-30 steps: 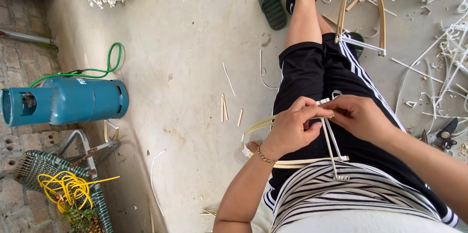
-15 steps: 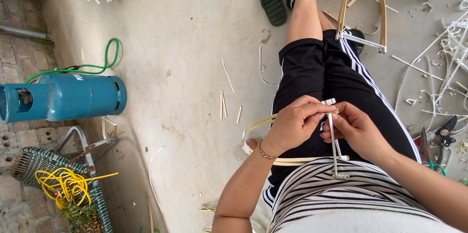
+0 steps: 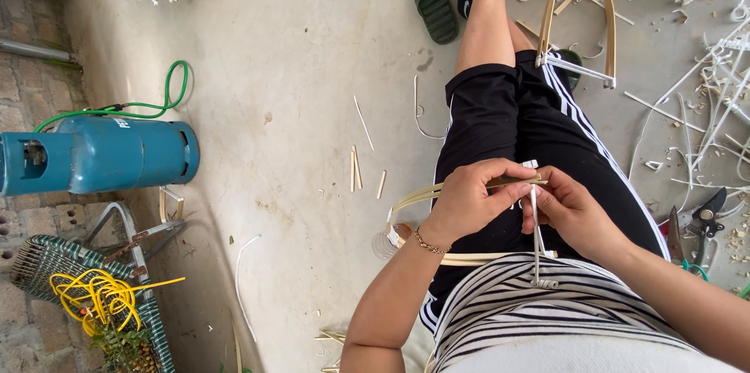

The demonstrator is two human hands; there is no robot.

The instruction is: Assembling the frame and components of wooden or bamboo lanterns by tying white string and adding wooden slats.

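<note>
the left hand (image 3: 469,199) and the right hand (image 3: 569,209) meet over the lap of a seated person in black shorts; both pinch a curved cane strip (image 3: 437,192), the left grip closed on its upper run, the right grip closed where a thin white rod (image 3: 536,236) hangs down from it toward the striped shirt; the strip loops out to the left and back under the left wrist, just above the concrete floor (image 3: 297,107); a blue gas cylinder (image 3: 101,156) lies on its side well apart to the left, a green hose (image 3: 168,96) curling behind it; a green sandal (image 3: 434,0) lies near the foot; cutters (image 3: 707,217) rest beside the right thigh; a bent cane frame (image 3: 582,21) stands near the knee.
</note>
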